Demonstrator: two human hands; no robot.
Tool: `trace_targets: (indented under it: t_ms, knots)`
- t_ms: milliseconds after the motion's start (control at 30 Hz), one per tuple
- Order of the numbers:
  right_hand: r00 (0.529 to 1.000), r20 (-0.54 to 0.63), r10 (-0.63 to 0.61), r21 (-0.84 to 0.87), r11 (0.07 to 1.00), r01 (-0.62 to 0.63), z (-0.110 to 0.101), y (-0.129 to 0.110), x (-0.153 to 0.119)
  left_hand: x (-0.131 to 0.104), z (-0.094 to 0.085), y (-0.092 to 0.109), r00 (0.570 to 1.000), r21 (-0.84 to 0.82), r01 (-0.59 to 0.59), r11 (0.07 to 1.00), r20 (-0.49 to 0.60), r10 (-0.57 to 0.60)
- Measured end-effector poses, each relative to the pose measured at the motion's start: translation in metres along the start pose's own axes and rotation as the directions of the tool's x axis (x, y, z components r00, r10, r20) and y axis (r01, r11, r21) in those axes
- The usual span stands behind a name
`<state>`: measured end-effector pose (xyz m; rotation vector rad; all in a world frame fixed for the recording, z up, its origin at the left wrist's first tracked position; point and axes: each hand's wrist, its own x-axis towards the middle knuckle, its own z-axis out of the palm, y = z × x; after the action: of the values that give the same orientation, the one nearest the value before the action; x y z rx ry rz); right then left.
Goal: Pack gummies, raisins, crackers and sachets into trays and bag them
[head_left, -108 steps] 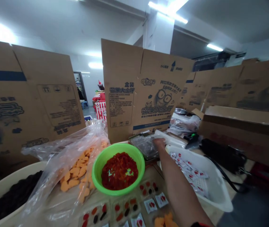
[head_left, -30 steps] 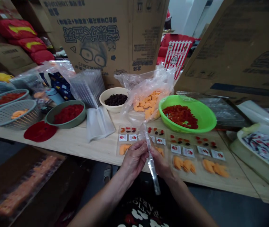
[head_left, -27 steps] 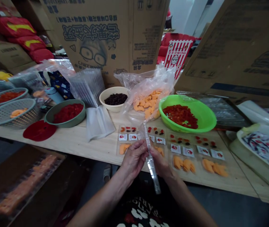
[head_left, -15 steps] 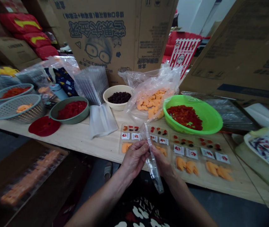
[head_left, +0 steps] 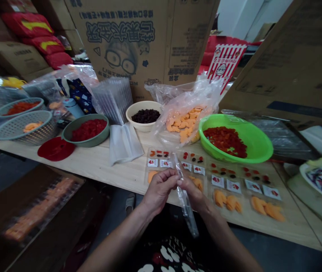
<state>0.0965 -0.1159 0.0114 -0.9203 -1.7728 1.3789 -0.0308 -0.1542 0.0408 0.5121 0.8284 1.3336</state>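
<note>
Between my two hands stands a stack of clear plastic trays point(head_left: 185, 204), held on edge so that mainly its thin side shows. My left hand point(head_left: 161, 189) pinches it from the left with thumb and fingers. My right hand point(head_left: 193, 192) grips the other side, its fingers partly hidden behind the plastic. Just beyond lie filled clear trays point(head_left: 225, 189) in a row, with orange pieces, small white printed packets point(head_left: 217, 181) and red and dark bits in their compartments. My hands partly cover the filled trays on the left.
Behind the trays are a green basin point(head_left: 262, 147) of red pieces, a bag of orange pieces point(head_left: 185, 122), and a cream bowl point(head_left: 131, 122) of dark pieces. Leftward are a grey-green bowl point(head_left: 93, 141), a basket point(head_left: 22, 132) and upright clear trays point(head_left: 114, 98). A carton point(head_left: 36, 211) sits below left.
The view has shifted slightly, so the table things appear a little further right. Both hands keep hold of the clear trays, whose lower end has swung slightly.
</note>
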Motion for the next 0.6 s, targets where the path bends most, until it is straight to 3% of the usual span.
trace_targets:
  t_ms: [133, 200, 267, 333, 433, 500, 600]
  knots:
    - [0.999, 0.019, 0.032, 0.112, 0.993, -0.034, -0.008, 0.001, 0.004, 0.002, -0.010, 0.010, 0.999, -0.071, -0.003, 0.997, 0.039, 0.005]
    - [1.000, 0.002, -0.002, 0.076, 0.997, 0.002, -0.008, 0.002, 0.007, 0.004, -0.017, 0.019, 1.000, -0.142, -0.009, 0.990, 0.010, 0.011]
    - [0.999, 0.014, -0.038, -0.113, 0.993, 0.039, -0.003, 0.001, 0.010, 0.004, -0.024, 0.025, 1.000, -0.193, 0.004, 0.981, -0.021, -0.008]
    - [1.000, 0.016, -0.009, -0.377, 0.926, 0.015, 0.005, -0.001, 0.013, 0.002, -0.032, 0.027, 0.999, -0.177, 0.025, 0.984, -0.039, -0.033]
    - [0.998, -0.024, 0.053, -0.538, 0.841, -0.057, 0.010, -0.003, 0.019, 0.000, -0.047, 0.022, 0.984, 0.001, -0.081, 0.997, -0.157, 0.080]
    - [0.999, -0.003, 0.049, -0.431, 0.901, -0.045, -0.001, -0.002, 0.025, 0.004, -0.063, 0.018, 0.949, 0.175, -0.132, 0.976, -0.261, 0.175]
    - [0.997, -0.070, 0.019, -0.225, 0.974, -0.035, -0.031, -0.003, 0.032, 0.021, -0.089, 0.013, 0.917, 0.383, -0.060, 0.922, -0.345, 0.202]
